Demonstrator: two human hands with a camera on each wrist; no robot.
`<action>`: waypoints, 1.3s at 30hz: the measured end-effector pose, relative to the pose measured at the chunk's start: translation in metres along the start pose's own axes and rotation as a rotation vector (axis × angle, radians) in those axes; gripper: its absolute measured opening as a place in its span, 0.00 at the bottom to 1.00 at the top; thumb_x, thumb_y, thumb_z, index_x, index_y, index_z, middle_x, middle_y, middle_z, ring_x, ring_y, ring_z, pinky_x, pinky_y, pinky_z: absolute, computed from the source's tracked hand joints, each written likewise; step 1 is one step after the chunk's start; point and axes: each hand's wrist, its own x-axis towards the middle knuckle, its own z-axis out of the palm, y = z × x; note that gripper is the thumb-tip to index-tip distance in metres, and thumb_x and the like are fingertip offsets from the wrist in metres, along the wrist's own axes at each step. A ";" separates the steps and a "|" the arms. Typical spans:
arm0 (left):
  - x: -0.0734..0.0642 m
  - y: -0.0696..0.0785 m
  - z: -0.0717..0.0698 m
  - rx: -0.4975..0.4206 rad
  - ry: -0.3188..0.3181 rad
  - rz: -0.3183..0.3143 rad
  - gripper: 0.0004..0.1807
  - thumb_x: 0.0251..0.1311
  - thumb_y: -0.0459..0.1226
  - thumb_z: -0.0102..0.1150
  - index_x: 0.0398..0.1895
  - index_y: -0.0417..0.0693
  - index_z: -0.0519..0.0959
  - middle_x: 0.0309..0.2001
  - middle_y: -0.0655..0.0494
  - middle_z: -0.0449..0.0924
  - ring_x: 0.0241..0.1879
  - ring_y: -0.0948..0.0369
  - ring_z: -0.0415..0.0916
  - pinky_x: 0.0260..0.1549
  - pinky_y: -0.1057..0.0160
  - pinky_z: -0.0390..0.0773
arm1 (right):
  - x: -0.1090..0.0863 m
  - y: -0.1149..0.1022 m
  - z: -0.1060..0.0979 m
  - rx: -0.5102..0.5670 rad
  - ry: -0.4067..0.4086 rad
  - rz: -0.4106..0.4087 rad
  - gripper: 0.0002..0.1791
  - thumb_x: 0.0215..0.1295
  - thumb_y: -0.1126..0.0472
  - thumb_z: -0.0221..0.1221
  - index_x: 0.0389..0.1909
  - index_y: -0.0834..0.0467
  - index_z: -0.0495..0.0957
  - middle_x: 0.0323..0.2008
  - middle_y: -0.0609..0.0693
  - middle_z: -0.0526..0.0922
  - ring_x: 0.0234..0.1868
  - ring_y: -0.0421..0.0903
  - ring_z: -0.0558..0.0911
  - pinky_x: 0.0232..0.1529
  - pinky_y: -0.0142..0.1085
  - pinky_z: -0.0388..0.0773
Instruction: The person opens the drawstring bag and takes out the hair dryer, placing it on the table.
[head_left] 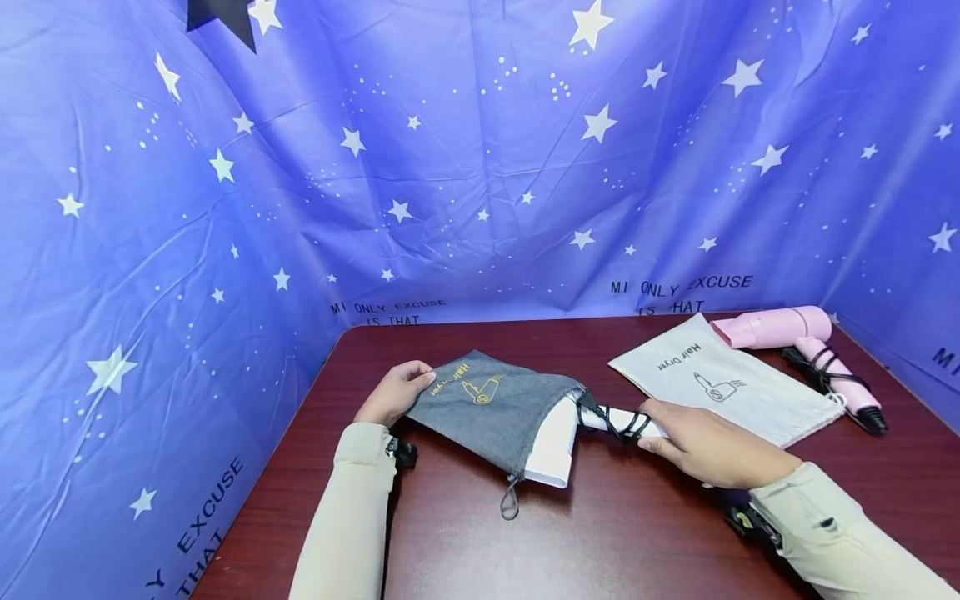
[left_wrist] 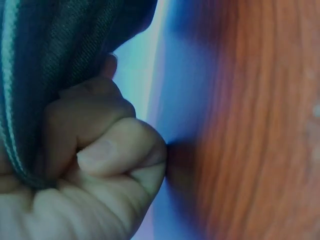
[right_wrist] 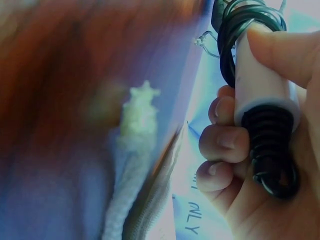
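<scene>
A grey drawstring bag (head_left: 465,417) with a gold hair dryer print is held over the table, its mouth facing right. My left hand (head_left: 396,393) grips the bag's closed left end, fingers curled round the cloth in the left wrist view. Out of the mouth sticks a white hair dryer (head_left: 552,446), the rest of its body hidden inside the cloth. My right hand (head_left: 708,442) holds this dryer by its handle (right_wrist: 260,75), thumb on one side and fingers curled on the other. A black cord (right_wrist: 227,45) is wound round the handle. The bag's drawstring loop (head_left: 510,502) hangs below the mouth.
A white drawstring bag (head_left: 675,367) with a dark hair dryer print lies flat on the dark red table (head_left: 480,550) at the right. Behind it rests a pink hair dryer (head_left: 780,327) with its cord wrapped. Blue star-patterned cloth (head_left: 480,167) hangs around the table.
</scene>
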 end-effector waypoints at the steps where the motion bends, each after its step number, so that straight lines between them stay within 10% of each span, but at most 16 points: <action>1: 0.000 0.000 0.000 0.026 0.007 0.001 0.07 0.75 0.37 0.57 0.42 0.43 0.82 0.41 0.53 0.80 0.42 0.58 0.72 0.46 0.59 0.70 | 0.000 -0.001 0.000 0.001 -0.002 -0.003 0.09 0.75 0.45 0.60 0.41 0.41 0.70 0.27 0.31 0.65 0.31 0.30 0.69 0.35 0.32 0.68; 10: -0.007 0.014 0.003 0.381 -0.004 -0.017 0.19 0.72 0.50 0.58 0.34 0.44 0.84 0.32 0.54 0.81 0.35 0.58 0.75 0.39 0.57 0.75 | 0.003 -0.008 0.003 -0.019 0.006 -0.009 0.09 0.75 0.46 0.60 0.41 0.42 0.70 0.28 0.31 0.66 0.32 0.31 0.71 0.35 0.35 0.72; 19: -0.007 0.027 0.024 0.395 0.060 -0.026 0.29 0.71 0.56 0.58 0.57 0.41 0.82 0.54 0.44 0.85 0.53 0.49 0.82 0.52 0.48 0.80 | 0.004 -0.009 0.006 -0.054 0.040 -0.043 0.10 0.73 0.47 0.63 0.42 0.43 0.71 0.29 0.30 0.66 0.31 0.30 0.70 0.35 0.33 0.70; 25: -0.003 0.032 0.029 0.463 0.183 0.029 0.21 0.74 0.53 0.56 0.27 0.50 0.81 0.26 0.53 0.76 0.28 0.55 0.74 0.30 0.56 0.72 | 0.003 -0.009 0.004 -0.058 0.053 -0.065 0.10 0.73 0.47 0.63 0.41 0.43 0.71 0.30 0.31 0.66 0.30 0.30 0.69 0.34 0.33 0.70; 39: -0.002 0.029 0.022 0.491 0.229 0.015 0.24 0.74 0.43 0.56 0.15 0.51 0.71 0.17 0.57 0.66 0.24 0.55 0.70 0.27 0.60 0.69 | 0.002 -0.005 0.002 -0.055 0.029 -0.033 0.10 0.73 0.48 0.63 0.43 0.42 0.70 0.29 0.30 0.66 0.31 0.30 0.70 0.35 0.33 0.70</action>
